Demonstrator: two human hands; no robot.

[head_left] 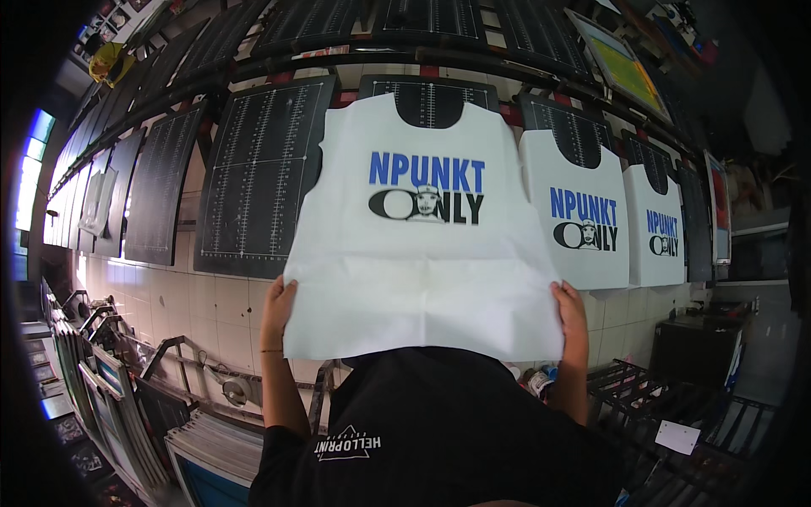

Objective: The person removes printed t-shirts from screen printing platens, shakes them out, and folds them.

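Observation:
A white sleeveless shirt panel spreads out in front of me, with blue and black print on its chest. Its upper part lies over a black platen, which shows through the scooped neckline. My left hand pinches the lower left edge of the panel, and my right hand grips the opposite edge at about the same height. Between my hands the lower cloth is lifted toward me, with a crease across it. To the right, two like printed panels lie on neighbouring platens.
Bare black platens with white grid marks stand in a row at the left, and another row runs behind. Framed screens are stacked at lower left. A black metal rack stands at lower right. Tiled floor shows below the platens.

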